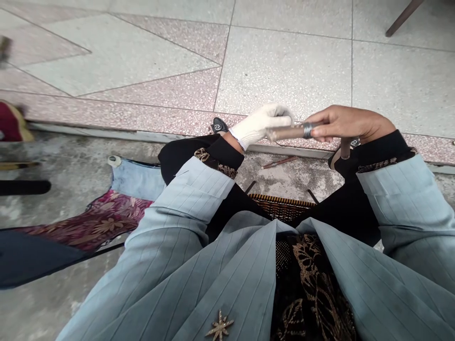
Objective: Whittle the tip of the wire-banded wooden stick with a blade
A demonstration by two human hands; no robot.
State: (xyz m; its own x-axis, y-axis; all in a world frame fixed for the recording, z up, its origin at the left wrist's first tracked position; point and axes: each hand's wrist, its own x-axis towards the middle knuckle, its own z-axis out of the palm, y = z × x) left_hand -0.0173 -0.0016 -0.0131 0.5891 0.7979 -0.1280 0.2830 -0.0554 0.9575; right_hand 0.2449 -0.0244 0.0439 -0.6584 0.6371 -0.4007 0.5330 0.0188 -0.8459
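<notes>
A white knitted glove covers my left hand (pixel 265 124), its fingers curled around the left end of a brown stick-like piece (pixel 289 133). Bare and ungloved, my right hand (pixel 341 122) pinches the other end of that piece between thumb and fingers, by a shiny grey band (pixel 307 130) wrapped round it. The piece lies roughly level between both hands and is blurred, so its exact kind is unclear. Below my right palm a short dark brown rod (pixel 345 148) sticks down; whether my hand holds it I cannot tell.
A thin reddish-brown stick (pixel 279 162) lies on the concrete between my feet. Beneath me is a woven seat (pixel 284 204). Patterned and blue fabric (pixel 121 208) is at the left. A raised tiled floor (pixel 284 66) begins ahead, with a furniture leg (pixel 403 19) at upper right.
</notes>
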